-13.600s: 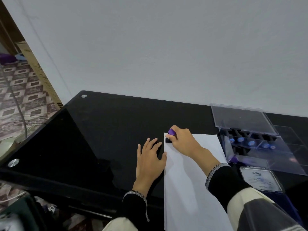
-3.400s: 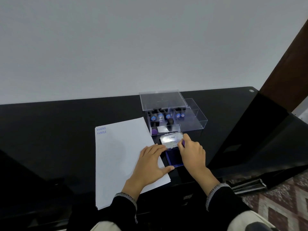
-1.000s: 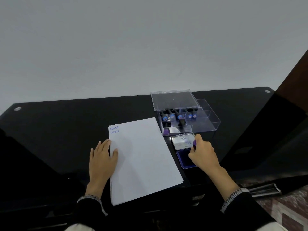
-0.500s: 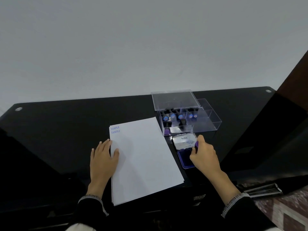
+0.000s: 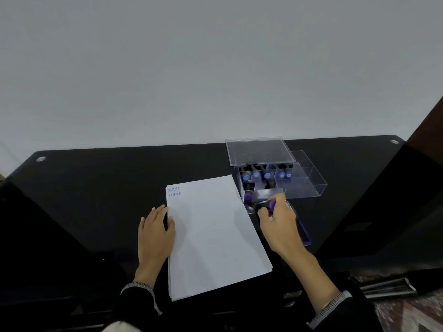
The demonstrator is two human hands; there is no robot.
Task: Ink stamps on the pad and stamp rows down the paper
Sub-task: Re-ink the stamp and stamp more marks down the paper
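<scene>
Pinching a small purple-handled stamp [image 5: 270,206] above the blue ink pad [image 5: 304,232], right hand [image 5: 280,226] kept its grip closed; left hand [image 5: 155,230] lay flat, fingers spread, beside white paper [image 5: 213,236] on black table [image 5: 96,188].

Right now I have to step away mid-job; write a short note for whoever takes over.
Left hand: flat on the table, fingers against the paper's left edge.
Right hand: grip on the purple-handled stamp, over the ink pad right of the paper.
Clear stamp box sits open behind the pad, more stamps inside.
Done: two SAMPLE prints, stacked at the sheet's top left.
Left: carry the inked stamp to the paper, print below those two, re-ink and continue down.
</scene>
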